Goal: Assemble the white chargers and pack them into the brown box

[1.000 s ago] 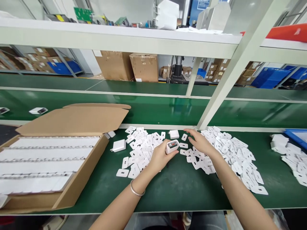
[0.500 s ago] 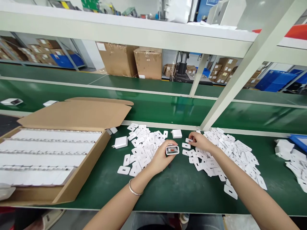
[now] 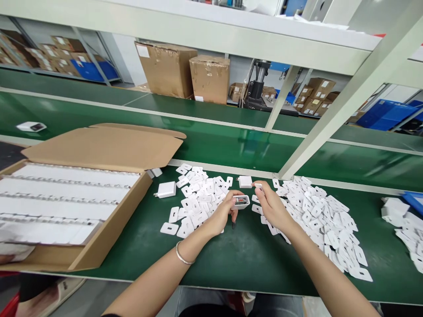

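Observation:
My left hand [image 3: 225, 212] is closed around a white charger housing [image 3: 243, 205], its open end facing up toward me with metal and a reddish part showing inside. Just to the right, my right hand [image 3: 269, 204] pinches a small white cover plate [image 3: 258, 186] between thumb and fingers, apart from the housing. Many similar slotted plates lie in a left pile [image 3: 198, 200] beside my left hand and a right pile [image 3: 317, 213] under my right forearm. Behind the hands stands a white charger [image 3: 245, 182], and another charger [image 3: 166, 189] with prongs lies left of the left pile.
An open cardboard box [image 3: 109, 220] with rows of white pieces fills the left side; a co-worker's hand [image 3: 8, 259] is at its corner. A slanted post [image 3: 317, 119] rises behind the right pile. More white parts [image 3: 393, 209] lie at the far right.
My right hand has lifted a cover plate from the right pile and moved left toward the charger housing. The housing has turned slightly in my left hand. The camera view has shifted.

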### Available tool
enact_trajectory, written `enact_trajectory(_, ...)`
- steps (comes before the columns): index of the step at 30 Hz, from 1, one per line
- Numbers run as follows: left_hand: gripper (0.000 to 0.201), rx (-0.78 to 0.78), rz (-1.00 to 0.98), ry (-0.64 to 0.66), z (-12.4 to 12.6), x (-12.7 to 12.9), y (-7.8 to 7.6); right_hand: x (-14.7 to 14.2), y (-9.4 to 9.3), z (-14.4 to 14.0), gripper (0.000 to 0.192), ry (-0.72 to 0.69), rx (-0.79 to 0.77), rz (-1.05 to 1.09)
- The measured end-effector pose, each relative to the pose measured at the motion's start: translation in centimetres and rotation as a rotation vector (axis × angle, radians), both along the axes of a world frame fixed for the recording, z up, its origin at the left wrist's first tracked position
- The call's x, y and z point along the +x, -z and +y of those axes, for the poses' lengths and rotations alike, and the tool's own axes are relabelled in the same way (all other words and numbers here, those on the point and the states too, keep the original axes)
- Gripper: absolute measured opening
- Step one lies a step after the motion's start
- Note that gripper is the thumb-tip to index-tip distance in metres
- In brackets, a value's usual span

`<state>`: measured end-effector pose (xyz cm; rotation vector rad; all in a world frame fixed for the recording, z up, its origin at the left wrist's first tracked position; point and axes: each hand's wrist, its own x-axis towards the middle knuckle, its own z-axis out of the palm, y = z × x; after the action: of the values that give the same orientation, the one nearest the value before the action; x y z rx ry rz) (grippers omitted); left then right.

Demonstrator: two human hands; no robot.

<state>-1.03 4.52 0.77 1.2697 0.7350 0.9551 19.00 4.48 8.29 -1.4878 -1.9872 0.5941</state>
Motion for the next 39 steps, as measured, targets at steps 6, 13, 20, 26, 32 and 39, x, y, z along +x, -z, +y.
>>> enact_trajectory(6, 0.054, 0.001, -0.017, -0.027, 0.1, 0.4, 0.9, -1.8, 0.2, -1.3, 0.039, -0.197, 0.210, -0.058)
enact_trajectory(13, 0.045, 0.036, 0.005, -0.013, -0.2, 0.3, 0.8, -1.8, 2.1, -0.6, 0.036, -0.290, 0.381, -0.189)
enact_trajectory(20, 0.042, 0.146, 0.051, -0.102, -0.8, -0.3, -0.6, -2.7, 1.8, -1.6, 0.057, -0.250, 0.130, 0.114)
enact_trajectory(26, 0.045, 0.484, 0.086, -0.181, -1.1, -0.6, -0.8, -3.6, 3.2, -2.0, 0.056, -0.053, -0.168, 0.357)
enact_trajectory(32, 0.050, 0.578, 0.227, -0.195, -1.1, -0.8, -0.5, -3.9, 4.4, -2.6, 0.050, -0.066, -0.101, 0.504)
enact_trajectory(39, 0.051, 0.512, 0.284, -0.077, -1.2, -0.6, -0.8, -2.9, 5.0, -2.9, 0.045, -0.009, -0.044, 0.518)
